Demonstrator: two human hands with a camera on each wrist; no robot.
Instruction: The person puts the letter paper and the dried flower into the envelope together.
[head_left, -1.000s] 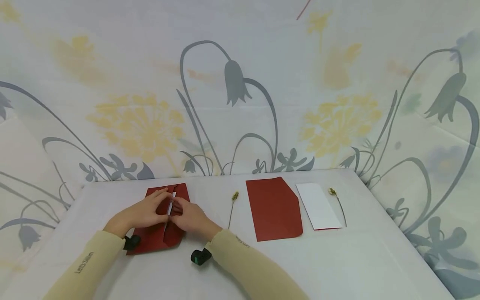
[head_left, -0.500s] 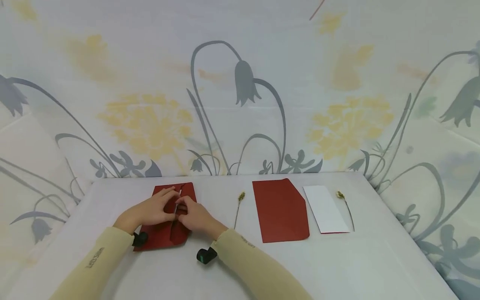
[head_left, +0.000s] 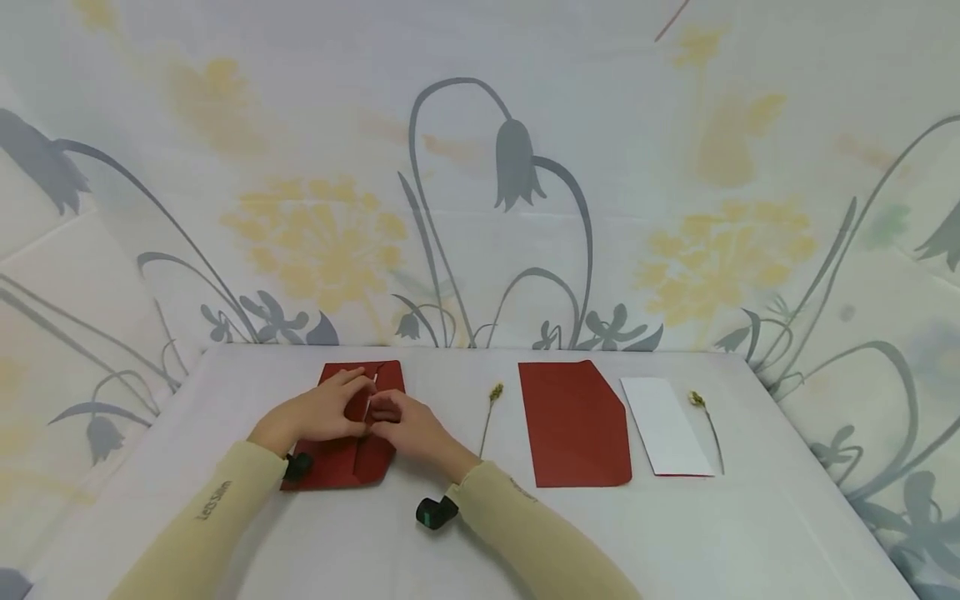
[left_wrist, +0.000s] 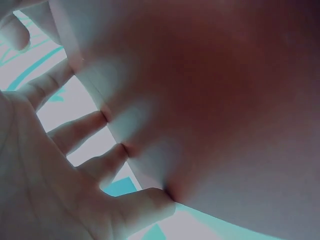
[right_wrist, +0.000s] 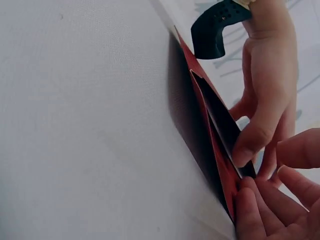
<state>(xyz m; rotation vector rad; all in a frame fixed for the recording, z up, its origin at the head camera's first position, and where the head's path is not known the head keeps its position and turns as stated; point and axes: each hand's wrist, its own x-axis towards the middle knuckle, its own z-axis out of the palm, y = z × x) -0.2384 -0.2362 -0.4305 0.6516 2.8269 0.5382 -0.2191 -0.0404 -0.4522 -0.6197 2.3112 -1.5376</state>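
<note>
A red envelope [head_left: 337,467] lies on the table at the left in the head view, its opening running between my hands. A thin white edge [head_left: 368,408], like a card's, shows in that slit. My left hand [head_left: 322,414] rests over the envelope, fingers spread, with the fingertips against its red surface in the left wrist view. My right hand [head_left: 420,433] holds the envelope's opening edge with curled fingers. In the right wrist view the envelope [right_wrist: 220,155] gapes at the slit, where the left thumb [right_wrist: 247,150] touches. The fingers partly hide the slit.
Right of the hands lie a dried flower stem [head_left: 489,417], a second red envelope [head_left: 576,429], a white folded card [head_left: 666,427] and another dried flower stem [head_left: 708,429]. A white cloth [head_left: 465,567] covers the table; a flower-printed curtain [head_left: 480,250] hangs behind it.
The head view has turned left, so everything sits further right. The white strip in the envelope's slit shows narrower than before. Both hands stay at the slit with small finger shifts.
</note>
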